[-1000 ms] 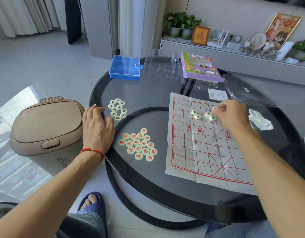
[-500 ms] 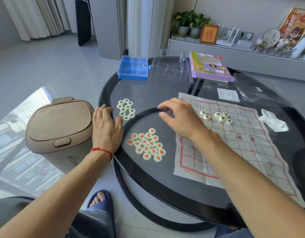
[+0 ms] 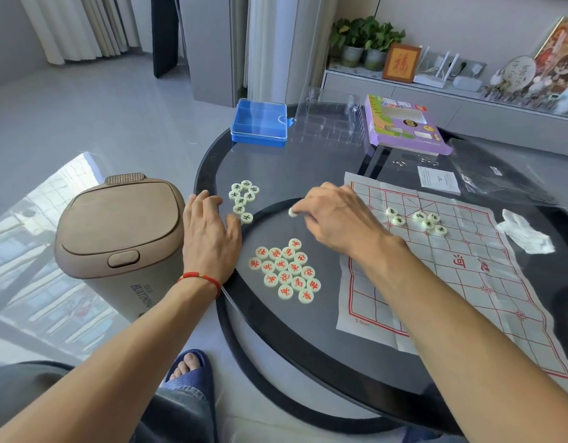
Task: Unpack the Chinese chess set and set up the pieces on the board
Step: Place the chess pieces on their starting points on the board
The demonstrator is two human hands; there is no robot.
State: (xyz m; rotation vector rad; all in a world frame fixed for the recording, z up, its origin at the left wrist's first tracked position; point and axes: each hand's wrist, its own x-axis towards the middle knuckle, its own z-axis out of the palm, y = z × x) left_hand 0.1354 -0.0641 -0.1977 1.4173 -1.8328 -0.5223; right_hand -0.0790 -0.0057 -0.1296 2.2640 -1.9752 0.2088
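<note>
A pale piece (image 3: 292, 212) is pinched by the right hand (image 3: 337, 215) left of the board (image 3: 461, 282); the left hand (image 3: 207, 238) is laid flat, fingers spread, farther left.

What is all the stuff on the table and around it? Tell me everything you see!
red-lettered pieces: about sixteen, pale with red letters, bunched on the glass table left of the board
dark-lettered pieces: about eight, pale, in a heap by the left hand
pieces on the board: six, pale, near its far end
board: one, white sheet with red lines, right side of the table
blue box: one, far edge
clear tray: one, beside the blue box
purple box: one, far right
crumpled wrapper: one, white, right of the board
bin: one, tan, on the floor at left
left hand: rests flat on the table rim
right hand: pinches one pale piece
</note>
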